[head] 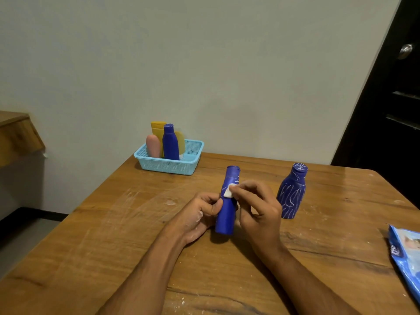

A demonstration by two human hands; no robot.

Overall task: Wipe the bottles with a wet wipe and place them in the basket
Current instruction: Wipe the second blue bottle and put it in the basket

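The blue bottle [225, 214], raised above the table [113, 223], sits gripped in my left hand [200, 214] while my right hand [256, 208] pinches the wipe [229, 191] against its neck — press too hard and it could twist loose.

Left hand [200, 214] grips blue bottle [226, 214]; right hand [259, 210] pinches white wipe [229, 192] against it, above wooden table [113, 235].

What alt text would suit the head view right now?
The left hand grips a blue bottle while the right hand rubs a white wipe on its scribbled upper part. A second scribbled blue bottle stands to the right; a light-blue basket behind holds four bottles.
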